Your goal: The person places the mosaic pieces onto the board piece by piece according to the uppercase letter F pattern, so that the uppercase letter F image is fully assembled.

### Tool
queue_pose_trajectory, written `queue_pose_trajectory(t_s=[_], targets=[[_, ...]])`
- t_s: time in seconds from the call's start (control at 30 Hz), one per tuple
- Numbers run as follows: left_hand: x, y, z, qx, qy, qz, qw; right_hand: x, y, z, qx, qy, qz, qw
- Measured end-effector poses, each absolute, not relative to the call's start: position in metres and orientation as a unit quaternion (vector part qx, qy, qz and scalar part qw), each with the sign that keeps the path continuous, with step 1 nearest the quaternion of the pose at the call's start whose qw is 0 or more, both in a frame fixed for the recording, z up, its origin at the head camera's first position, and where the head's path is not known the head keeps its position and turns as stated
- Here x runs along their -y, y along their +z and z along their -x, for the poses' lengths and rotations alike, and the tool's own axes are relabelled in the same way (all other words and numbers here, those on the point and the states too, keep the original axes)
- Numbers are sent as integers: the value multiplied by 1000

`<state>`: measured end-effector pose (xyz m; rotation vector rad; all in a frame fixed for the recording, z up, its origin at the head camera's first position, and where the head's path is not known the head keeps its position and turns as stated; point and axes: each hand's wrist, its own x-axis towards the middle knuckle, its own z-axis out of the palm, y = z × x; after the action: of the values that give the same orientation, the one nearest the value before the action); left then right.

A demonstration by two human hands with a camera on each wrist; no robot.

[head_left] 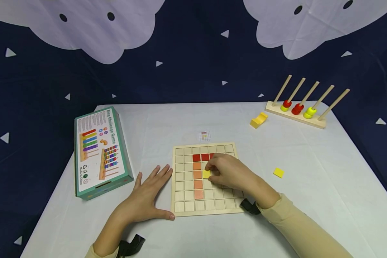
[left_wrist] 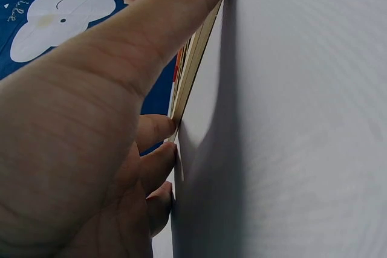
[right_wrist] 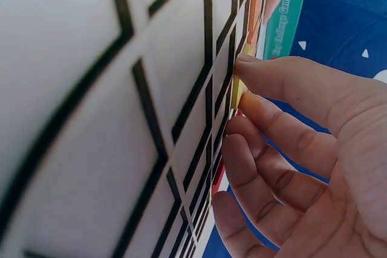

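A wooden grid board (head_left: 183, 212) lies on the white table. Red square tiles (head_left: 196, 157) run along one row near its top, the rightmost partly behind my right hand (head_left: 230, 172). Below the leftmost red tile, a column of orange tiles (head_left: 197, 174) goes down, paler toward the bottom. Between thumb and index finger my right hand pinches a yellow square tile (head_left: 206, 174) at a cell just right of that column; the right wrist view also has this yellow tile (right_wrist: 237, 89) at the fingertips. My left hand (head_left: 146, 200) is flat with spread fingers, touching the board's left edge.
Right of the board lies another yellow tile (head_left: 278, 172). A small printed pattern card (head_left: 204, 136) sits behind the board. Farther back are a yellow curved block (head_left: 258, 120) and a peg stand (head_left: 304, 121) with red and yellow rings. A game box (head_left: 101, 150) stands at left.
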<state>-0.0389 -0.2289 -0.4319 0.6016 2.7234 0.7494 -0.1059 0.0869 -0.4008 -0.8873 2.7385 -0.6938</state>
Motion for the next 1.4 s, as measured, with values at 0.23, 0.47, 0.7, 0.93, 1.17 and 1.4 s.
queue_pose_trajectory(t_s=[0.23,0.47,0.7,0.93,1.17,1.4], targets=[[229,-432,39,-936,256,-207,126,-94,-398,105,-925,-237,285,85],[229,-432,39,-936,256,-206,127,-129,-389,103,-932,-247,257,64],[229,-431,39,-936,253,-206,127,-176,-377,96,-943,-253,212,37],[229,-431,38,-936,255,-206,127,-216,-380,86,-953,-250,166,37],[228,-432,39,-935,260,-203,129,-244,-387,78,-962,-241,119,48],[229,-432,38,-935,262,-203,130,-263,-395,74,-970,-219,95,54]])
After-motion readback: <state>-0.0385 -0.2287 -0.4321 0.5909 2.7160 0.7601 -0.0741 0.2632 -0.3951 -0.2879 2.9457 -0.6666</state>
